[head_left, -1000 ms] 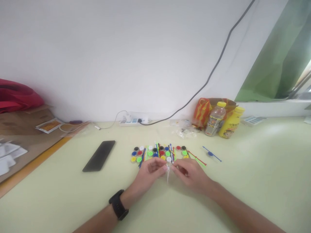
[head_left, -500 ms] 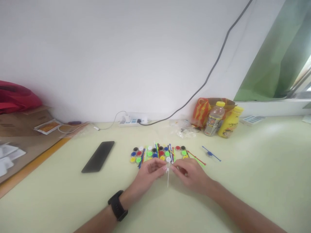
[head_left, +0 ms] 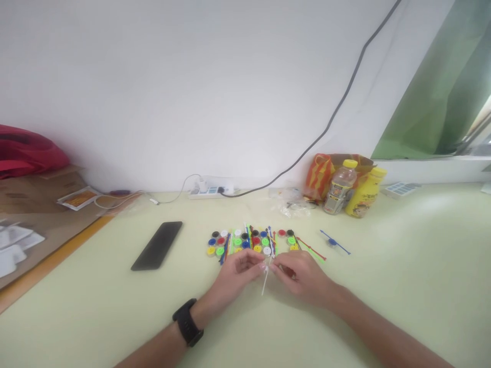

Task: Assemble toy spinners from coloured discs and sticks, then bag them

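Observation:
A thin white spinner arrow [head_left: 264, 286] points down toward me between my two hands. My left hand [head_left: 238, 274], with a black watch at its wrist, pinches it near the middle; a small clear or white piece there is too small to make out. My right hand [head_left: 301, 272] pinches its upper end. Just beyond my fingers are rows of small round discs in several colours, such as a white disc [head_left: 267, 251] and a red disc [head_left: 282, 233]. Coloured arrows lie among them. A blue arrow [head_left: 333, 242] fixed across a round base lies to the right.
A black phone [head_left: 157, 246] lies at the left. Along the wall are a power strip [head_left: 210, 191], crumpled clear plastic [head_left: 293, 204], a clear bottle [head_left: 339, 188], a yellow bottle [head_left: 364, 195] and a red-yellow bag [head_left: 319, 179]. A cardboard box [head_left: 42, 191] stands far left.
The white arrow has tilted, its lower end swinging slightly left and its upper end right. Both hands stay almost where they were; the whole view has shifted slightly.

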A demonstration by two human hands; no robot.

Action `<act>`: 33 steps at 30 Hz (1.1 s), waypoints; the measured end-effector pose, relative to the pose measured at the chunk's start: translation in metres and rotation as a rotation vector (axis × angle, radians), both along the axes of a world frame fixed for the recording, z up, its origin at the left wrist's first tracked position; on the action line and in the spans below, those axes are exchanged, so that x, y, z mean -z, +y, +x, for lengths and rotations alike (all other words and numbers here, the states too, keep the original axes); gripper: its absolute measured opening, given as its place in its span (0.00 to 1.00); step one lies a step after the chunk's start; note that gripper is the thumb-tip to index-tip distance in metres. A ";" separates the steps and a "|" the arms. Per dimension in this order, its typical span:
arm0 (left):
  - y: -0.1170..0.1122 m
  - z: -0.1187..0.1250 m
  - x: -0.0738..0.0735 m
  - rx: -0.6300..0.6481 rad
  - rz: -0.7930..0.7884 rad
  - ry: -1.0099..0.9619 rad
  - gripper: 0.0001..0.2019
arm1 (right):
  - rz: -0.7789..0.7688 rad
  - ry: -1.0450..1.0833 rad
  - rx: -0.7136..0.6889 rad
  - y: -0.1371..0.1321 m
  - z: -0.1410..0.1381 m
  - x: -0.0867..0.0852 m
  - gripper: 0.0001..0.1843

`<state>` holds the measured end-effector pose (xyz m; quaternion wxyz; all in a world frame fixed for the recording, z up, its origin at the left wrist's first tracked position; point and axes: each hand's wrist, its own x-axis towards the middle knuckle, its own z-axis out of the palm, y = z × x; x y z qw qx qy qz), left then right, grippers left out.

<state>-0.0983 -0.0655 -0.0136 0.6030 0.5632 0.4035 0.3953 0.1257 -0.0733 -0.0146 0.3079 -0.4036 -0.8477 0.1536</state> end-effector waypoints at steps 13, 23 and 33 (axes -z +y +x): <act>-0.001 0.001 -0.005 0.016 0.023 0.007 0.14 | -0.074 -0.033 -0.051 -0.003 0.000 -0.004 0.15; 0.001 0.001 0.002 0.033 0.065 0.037 0.15 | -0.085 -0.053 -0.051 -0.003 -0.001 -0.002 0.13; -0.003 0.005 -0.006 0.100 0.070 0.030 0.15 | -0.091 -0.015 -0.052 -0.002 0.000 -0.003 0.08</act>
